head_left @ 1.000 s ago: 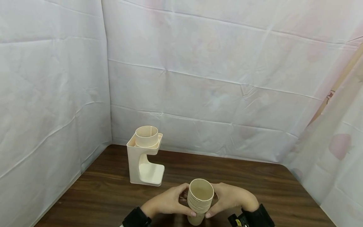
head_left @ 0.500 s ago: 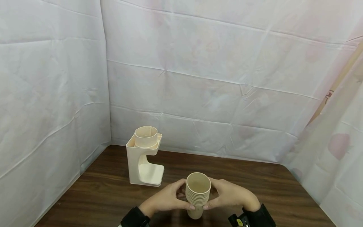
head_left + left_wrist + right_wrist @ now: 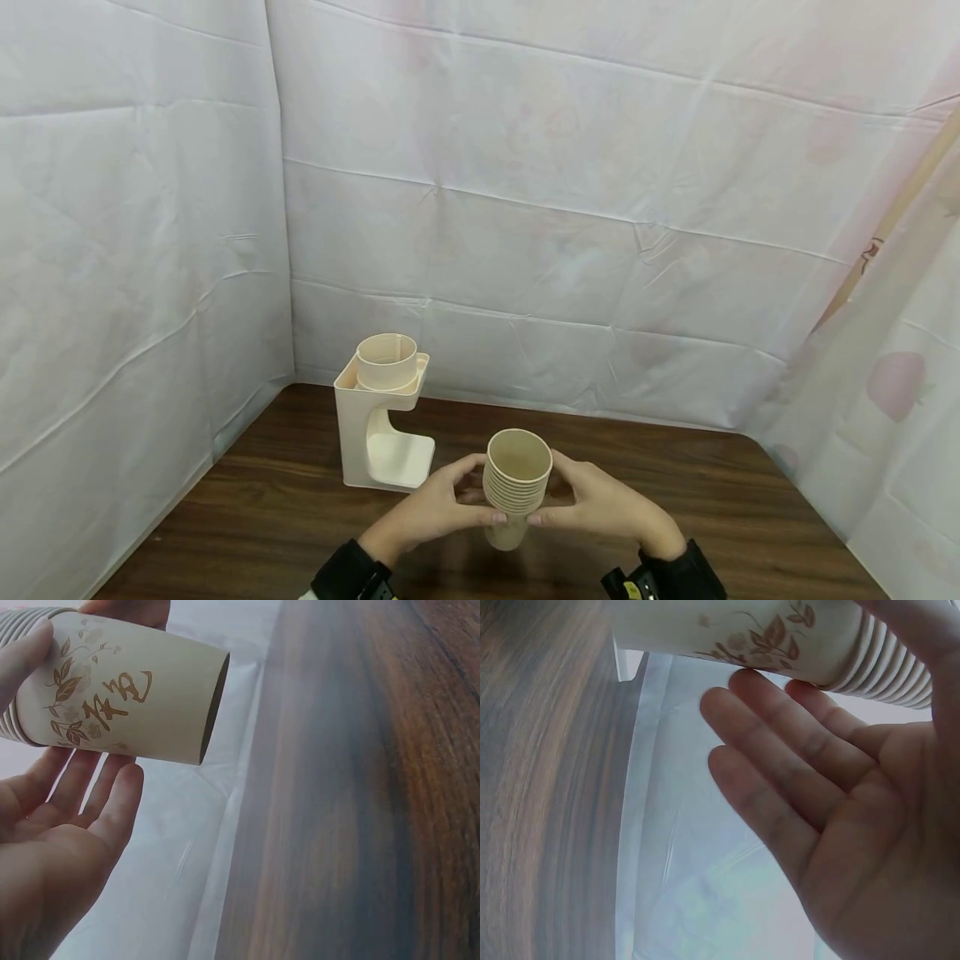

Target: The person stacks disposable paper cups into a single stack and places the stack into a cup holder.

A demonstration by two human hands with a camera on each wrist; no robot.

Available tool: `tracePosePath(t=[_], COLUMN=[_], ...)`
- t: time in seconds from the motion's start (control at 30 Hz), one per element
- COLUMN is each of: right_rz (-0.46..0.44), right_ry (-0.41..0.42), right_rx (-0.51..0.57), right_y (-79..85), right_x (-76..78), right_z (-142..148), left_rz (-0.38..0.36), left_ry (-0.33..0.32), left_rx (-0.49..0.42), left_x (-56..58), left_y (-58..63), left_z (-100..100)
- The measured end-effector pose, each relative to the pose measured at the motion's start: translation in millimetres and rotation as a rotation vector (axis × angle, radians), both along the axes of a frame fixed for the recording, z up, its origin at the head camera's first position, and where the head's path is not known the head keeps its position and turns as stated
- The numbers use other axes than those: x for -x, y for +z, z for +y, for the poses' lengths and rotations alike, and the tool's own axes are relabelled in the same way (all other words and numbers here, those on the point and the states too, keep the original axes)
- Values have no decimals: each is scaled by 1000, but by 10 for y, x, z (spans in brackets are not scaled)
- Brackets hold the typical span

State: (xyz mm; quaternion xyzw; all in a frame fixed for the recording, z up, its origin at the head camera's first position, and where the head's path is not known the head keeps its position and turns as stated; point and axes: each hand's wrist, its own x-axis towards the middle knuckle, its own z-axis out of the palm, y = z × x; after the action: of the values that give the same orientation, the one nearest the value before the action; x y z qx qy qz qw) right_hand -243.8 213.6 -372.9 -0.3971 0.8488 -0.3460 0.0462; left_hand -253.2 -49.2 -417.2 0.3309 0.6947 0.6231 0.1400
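A nested stack of beige paper cups (image 3: 517,487) is upright between both hands in the head view, its open mouth facing up. My left hand (image 3: 438,504) grips its left side, thumb at the front just below the stacked rims. On the opposite side, my right hand (image 3: 603,504) pinches the stack between thumb and fingers. Brown leaves and lettering mark the lowest cup (image 3: 142,697) in the left wrist view, where its base is clear of the table. The right wrist view shows the right fingers (image 3: 780,750) spread along the stack's side.
A cream stand (image 3: 354,437) with a round tube (image 3: 387,367) on top and a flat foot stands on the dark wooden table (image 3: 247,517), left of the hands. White curtains (image 3: 525,208) enclose the back and sides.
Both hands have carried the cup stack away from the table's near side and slightly left, closer to the stand. The stand has stayed put.
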Motion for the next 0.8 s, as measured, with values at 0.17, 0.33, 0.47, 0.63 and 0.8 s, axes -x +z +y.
tracePosePath(t=[0.17, 0.33, 0.47, 0.63, 0.8], right_rz=[42, 38, 54, 85, 48], right_ry=[-7, -38, -60, -92, -91], right_rx=[40, 79, 86, 108, 193], right_y=[21, 45, 48, 23, 28], right_x=[-5, -18, -23, -4, -9], right_z=[-51, -93, -117, -154, -245], left_rz=[-17, -17, -23, -41, 24], left_ry=[17, 36, 36, 51, 97], left_rx=[-39, -83, -110, -109, -66], left_x=[-3, -5, -6, 1, 32], left_y=[49, 112, 151, 205, 292], left_z=[-17, -29, -45, -81, -136])
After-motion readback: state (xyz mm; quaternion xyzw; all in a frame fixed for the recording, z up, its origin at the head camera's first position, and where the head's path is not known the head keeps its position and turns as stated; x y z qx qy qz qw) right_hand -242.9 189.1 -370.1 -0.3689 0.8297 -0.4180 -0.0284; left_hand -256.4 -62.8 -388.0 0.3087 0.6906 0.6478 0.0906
